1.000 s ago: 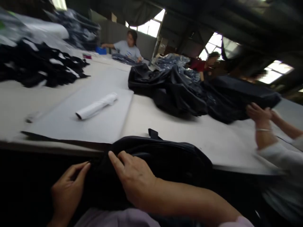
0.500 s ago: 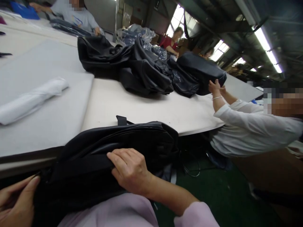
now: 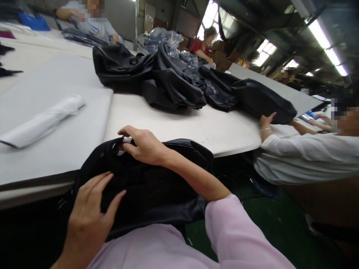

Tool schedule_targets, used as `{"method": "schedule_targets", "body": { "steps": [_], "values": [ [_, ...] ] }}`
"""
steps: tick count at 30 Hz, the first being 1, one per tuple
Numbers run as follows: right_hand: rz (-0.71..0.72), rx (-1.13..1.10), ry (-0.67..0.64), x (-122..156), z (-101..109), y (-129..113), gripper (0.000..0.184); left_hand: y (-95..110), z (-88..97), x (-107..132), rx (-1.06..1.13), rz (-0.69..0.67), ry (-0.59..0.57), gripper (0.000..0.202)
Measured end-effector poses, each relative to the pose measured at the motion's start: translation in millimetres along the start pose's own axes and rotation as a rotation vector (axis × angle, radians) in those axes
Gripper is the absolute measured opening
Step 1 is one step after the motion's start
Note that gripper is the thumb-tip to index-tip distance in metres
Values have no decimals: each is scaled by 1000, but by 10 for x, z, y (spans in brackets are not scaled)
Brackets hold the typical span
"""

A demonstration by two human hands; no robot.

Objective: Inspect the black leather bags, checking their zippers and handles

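Observation:
A black bag [image 3: 157,186] lies across my lap against the near edge of the white table [image 3: 179,127]. My left hand [image 3: 89,216] rests flat on its front panel with the fingers spread. My right hand [image 3: 143,144] is at the bag's top edge, fingers pinched on a small white piece there. My pink sleeve covers the bag's lower right part.
A rolled white sheet [image 3: 42,121] lies on a grey pad [image 3: 56,108] to the left. A heap of black bags [image 3: 168,82] sits mid-table. A person in white [image 3: 303,157] on the right holds another black bag [image 3: 263,101]. Other people work at the far side.
My right hand moved from the bag's front up to its top edge and pinched a white piece. My left hand came in from the left onto the bag. The neighbour lowered their bag.

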State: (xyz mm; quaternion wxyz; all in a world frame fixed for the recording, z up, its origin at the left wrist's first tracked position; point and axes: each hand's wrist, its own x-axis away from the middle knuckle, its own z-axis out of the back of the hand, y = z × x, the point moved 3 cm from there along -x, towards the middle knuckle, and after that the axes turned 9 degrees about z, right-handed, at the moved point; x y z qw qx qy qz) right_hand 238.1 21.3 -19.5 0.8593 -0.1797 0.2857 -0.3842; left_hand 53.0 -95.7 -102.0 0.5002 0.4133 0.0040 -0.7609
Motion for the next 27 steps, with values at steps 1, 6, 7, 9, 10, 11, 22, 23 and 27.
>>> {"method": "schedule_targets", "body": {
  "steps": [1,6,7,9,10,11,22,23,27],
  "values": [
    [-27,5,14,18,9,-26,26,67,-52,-101,-69,-77,18,38],
    [-121,126,-94,202,149,-224,15,48,-93,-291,-122,-92,86,21],
    [-126,167,-132,240,189,-263,15,31,-75,-263,-116,-89,72,23],
    [-132,233,-204,309,260,-323,17,28,-28,-173,-99,-127,28,22],
    [-126,242,-238,338,286,-342,17,42,-4,-118,-73,-162,-8,19],
    [-113,236,-267,362,305,-356,18,62,21,-63,-39,-199,-39,16],
    [14,287,-442,318,308,-400,21,25,178,63,45,-247,-231,15],
    [1,271,-444,291,331,-371,20,-13,202,130,119,-248,-308,15],
    [-66,206,-360,199,440,-107,13,-135,338,505,275,-270,-536,31]
  ]
}}
